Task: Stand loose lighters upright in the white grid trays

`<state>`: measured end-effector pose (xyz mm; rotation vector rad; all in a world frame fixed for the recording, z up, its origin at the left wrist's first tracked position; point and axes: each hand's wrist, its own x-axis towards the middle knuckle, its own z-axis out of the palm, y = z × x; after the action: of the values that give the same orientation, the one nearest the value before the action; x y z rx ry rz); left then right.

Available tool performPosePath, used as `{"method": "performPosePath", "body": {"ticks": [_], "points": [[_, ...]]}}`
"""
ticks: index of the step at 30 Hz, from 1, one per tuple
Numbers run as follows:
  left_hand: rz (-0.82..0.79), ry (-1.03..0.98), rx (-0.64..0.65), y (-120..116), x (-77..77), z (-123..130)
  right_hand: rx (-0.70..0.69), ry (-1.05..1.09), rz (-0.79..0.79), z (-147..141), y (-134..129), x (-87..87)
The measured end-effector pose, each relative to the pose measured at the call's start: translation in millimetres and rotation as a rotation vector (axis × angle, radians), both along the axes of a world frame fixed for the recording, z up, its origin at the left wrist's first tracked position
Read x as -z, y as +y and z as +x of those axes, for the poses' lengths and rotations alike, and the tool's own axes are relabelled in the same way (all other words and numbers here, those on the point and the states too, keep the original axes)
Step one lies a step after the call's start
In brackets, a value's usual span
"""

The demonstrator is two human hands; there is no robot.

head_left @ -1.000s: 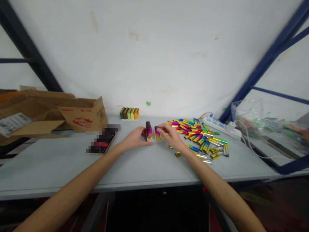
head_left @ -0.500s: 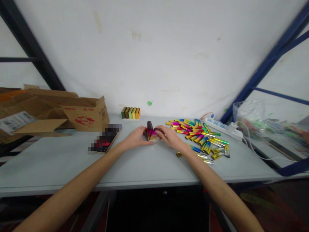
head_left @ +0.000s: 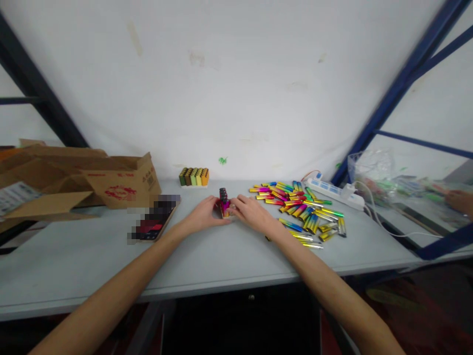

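Upright in a short row stand several pink and purple metallic lighters (head_left: 223,196) with black tops, in a small white tray whose edge barely shows. My left hand (head_left: 202,216) curls around the left side of this row, thumb toward the front. From the right, my right hand (head_left: 252,213) is closed with its fingertips at a lighter in the same row; its fingers partly hide that lighter. To the right of my right hand lies a loose pile of shiny rainbow and gold lighters (head_left: 295,204).
A block of green, brown and yellow lighters (head_left: 194,177) stands by the wall. Left are a phone (head_left: 157,222), partly pixelated, and open cardboard boxes (head_left: 121,182). A white power strip (head_left: 334,192) with a cable lies right. Beyond the blue frame (head_left: 391,93), another person's hand (head_left: 460,201) shows.
The view has shifted slightly. My right hand has moved in closer to the row, and the lighter at its fingertips, tilted before, now sits nearer the others. My left hand stays around the row.
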<state>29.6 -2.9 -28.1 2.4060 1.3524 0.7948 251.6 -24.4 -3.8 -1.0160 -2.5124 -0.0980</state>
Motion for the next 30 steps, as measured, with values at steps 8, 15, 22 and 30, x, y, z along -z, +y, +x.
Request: {"method": "performPosePath", "body": {"ticks": [8,15,22,30], "points": [[-0.055,0.016,-0.023,-2,-4.8,0,0.261,0.08,-0.02,81,31,-0.6],[-0.054,-0.003,-0.016,-2,-4.4,-1,0.45,-0.122,-0.244,146,48,7.2],[-0.067,-0.016,-0.013,-2,-4.7,0,0.409,-0.043,-0.242,139,46,9.2],[-0.072,-0.003,-0.012,-2,-4.8,-2,0.206,0.545,-0.374,114,29,-6.6]]}}
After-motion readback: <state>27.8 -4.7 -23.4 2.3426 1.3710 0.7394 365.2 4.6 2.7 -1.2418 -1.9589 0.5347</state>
